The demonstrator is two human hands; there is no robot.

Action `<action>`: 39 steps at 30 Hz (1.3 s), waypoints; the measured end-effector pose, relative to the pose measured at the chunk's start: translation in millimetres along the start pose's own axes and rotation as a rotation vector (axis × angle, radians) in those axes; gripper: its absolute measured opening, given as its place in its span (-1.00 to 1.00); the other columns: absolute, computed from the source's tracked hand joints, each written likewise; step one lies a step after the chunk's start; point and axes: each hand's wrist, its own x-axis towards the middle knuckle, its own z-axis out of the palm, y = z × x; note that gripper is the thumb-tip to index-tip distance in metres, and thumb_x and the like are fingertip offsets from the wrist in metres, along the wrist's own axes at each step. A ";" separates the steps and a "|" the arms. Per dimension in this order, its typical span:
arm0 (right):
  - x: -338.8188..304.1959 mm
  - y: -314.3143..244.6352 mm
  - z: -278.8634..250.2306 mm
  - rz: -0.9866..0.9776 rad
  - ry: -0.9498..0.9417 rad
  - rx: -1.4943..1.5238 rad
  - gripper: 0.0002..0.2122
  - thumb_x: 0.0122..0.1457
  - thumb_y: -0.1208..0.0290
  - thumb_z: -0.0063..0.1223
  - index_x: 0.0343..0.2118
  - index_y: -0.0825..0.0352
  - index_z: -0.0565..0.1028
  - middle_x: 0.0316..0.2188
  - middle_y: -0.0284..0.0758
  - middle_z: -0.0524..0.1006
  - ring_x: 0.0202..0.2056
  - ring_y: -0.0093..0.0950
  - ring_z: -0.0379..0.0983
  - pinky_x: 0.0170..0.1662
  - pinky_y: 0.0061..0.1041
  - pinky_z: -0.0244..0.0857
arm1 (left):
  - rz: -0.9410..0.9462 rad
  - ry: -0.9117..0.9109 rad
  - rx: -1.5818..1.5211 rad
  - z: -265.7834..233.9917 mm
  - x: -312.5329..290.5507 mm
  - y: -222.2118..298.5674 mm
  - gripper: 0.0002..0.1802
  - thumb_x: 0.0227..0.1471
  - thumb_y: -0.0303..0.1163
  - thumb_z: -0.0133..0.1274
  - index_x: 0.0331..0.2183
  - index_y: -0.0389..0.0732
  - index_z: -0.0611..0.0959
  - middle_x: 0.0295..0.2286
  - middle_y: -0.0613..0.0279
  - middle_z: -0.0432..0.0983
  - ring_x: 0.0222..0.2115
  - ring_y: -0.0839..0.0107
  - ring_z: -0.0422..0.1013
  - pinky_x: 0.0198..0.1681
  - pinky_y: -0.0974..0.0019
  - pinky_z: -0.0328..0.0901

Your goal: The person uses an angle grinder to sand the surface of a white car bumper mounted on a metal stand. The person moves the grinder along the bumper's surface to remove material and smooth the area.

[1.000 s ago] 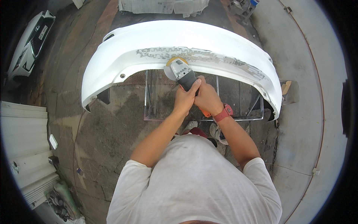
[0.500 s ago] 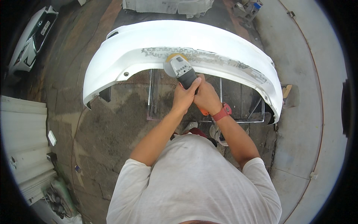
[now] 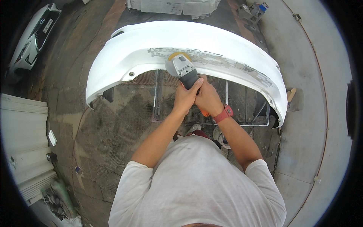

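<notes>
A white car bumper [image 3: 159, 36] lies across the view in front of me, curving round on a thin metal frame stand [image 3: 155, 90]. Along its middle runs a rough grey patch where the white coat is worn off. My left hand [image 3: 184, 97] and my right hand [image 3: 208, 96], a red watch on that wrist, both wrap round the dark grip of a power sander [image 3: 182, 67]. The sander's grey head with a yellow round pad rests at the left part of the worn patch. Its pad face is hidden.
A white car [image 3: 28, 49] stands at the far left. Pale corrugated panels [image 3: 26, 132] line the near left. A grey wall [image 3: 310, 98] with a cable runs along the right. Something wrapped in pale sheeting [image 3: 174, 6] is at the far side; a hose [image 3: 76, 132] crosses the floor.
The sander has shifted slightly left along the bumper's worn patch, with both hands still round its grip. The whole view has moved a little.
</notes>
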 end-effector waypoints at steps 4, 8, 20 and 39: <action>4.1 -6.8 2.8 0.010 -0.056 -0.050 -0.59 0.29 0.30 0.30 -0.03 0.47 0.36 -0.33 0.19 0.67 -0.21 0.26 0.65 -0.18 0.09 0.52 | 0.007 0.055 -0.071 -2.1 -7.3 7.8 -0.34 0.26 0.00 0.44 0.08 -0.37 0.64 -0.08 0.08 0.72 -0.07 0.39 0.61 0.03 0.25 0.49; 5.9 -6.4 8.9 -0.009 -0.030 -0.021 -0.59 0.28 0.30 0.31 -0.05 0.47 0.36 -0.33 0.20 0.67 -0.20 0.26 0.65 -0.18 0.08 0.52 | 0.002 0.051 -0.008 -7.1 -8.7 18.1 -0.33 0.26 -0.01 0.45 0.10 -0.37 0.63 -0.08 0.07 0.72 -0.07 0.38 0.61 0.03 0.24 0.49; 15.2 -20.1 15.5 0.043 -0.092 -0.020 -0.59 0.28 0.29 0.30 0.00 0.45 0.40 -0.22 0.20 0.68 -0.09 0.26 0.65 -0.08 0.03 0.51 | 0.047 0.085 -0.056 -20.0 -3.2 16.0 -0.35 0.25 0.01 0.44 0.07 -0.35 0.66 -0.08 0.10 0.72 -0.09 0.41 0.61 0.02 0.27 0.48; 52.4 -43.5 53.4 -0.102 -0.122 -0.117 -0.54 0.18 0.30 0.34 -0.02 0.50 0.40 -0.28 0.15 0.70 -0.17 0.20 0.68 -0.12 0.08 0.56 | -0.005 0.152 -0.074 -65.1 5.3 41.5 -0.12 0.24 0.18 0.40 0.27 -0.31 0.57 0.12 0.02 0.61 0.15 0.29 0.51 0.23 0.14 0.38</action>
